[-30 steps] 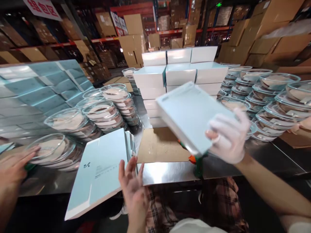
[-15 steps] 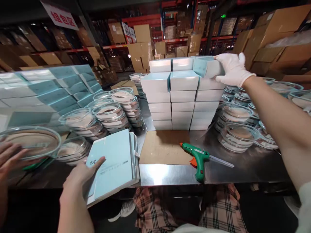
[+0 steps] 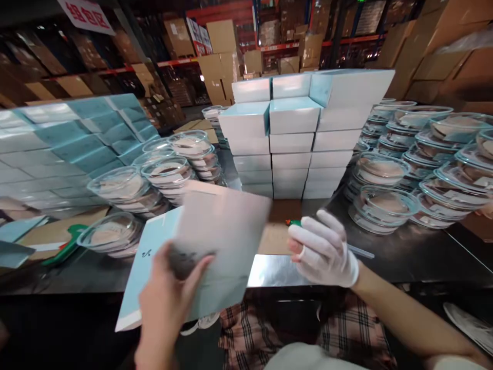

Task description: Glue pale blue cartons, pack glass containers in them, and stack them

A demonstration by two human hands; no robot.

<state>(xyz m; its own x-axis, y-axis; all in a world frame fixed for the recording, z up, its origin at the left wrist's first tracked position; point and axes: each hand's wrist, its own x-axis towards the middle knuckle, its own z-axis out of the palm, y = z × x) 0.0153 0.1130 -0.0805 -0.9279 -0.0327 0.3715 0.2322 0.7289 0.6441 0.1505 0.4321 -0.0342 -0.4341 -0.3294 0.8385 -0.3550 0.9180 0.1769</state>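
While our left hand (image 3: 169, 303) grips a flat, blurred sheet (image 3: 223, 241) by its near left corner, thumb on top and fingers beneath, we hold it tilted above the near edge of the steel table (image 3: 404, 262). Under that sheet lies a pile of flat blue cartons (image 3: 144, 267), its near end jutting past the table edge; we cannot tell whether the sheet touches the pile.

Our right hand (image 3: 323, 249), in a white glove, hangs just right of the sheet with fingers loosely curled and holding nothing. Right behind it we see the green tip of a glue gun (image 3: 295, 222), mostly hidden by the glove, with its clear stick (image 3: 362, 252) showing to the right. A brown cardboard pad (image 3: 275, 236) lies on the table between the sheet and the glove.

Farther back stands a stack of pale blue boxes (image 3: 292, 139) in 3 columns; the top box on the right (image 3: 352, 87) sits askew, overhanging its column. Round clear dishes (image 3: 173, 169) with lids are piled to the left of the stack, and more dishes (image 3: 408, 159) to the right. At far left we see a sloping bank of blue cartons (image 3: 69, 139), with a green tool (image 3: 65, 246) on the table near it. Brown shipping cartons (image 3: 219, 56) fill the racks beyond.
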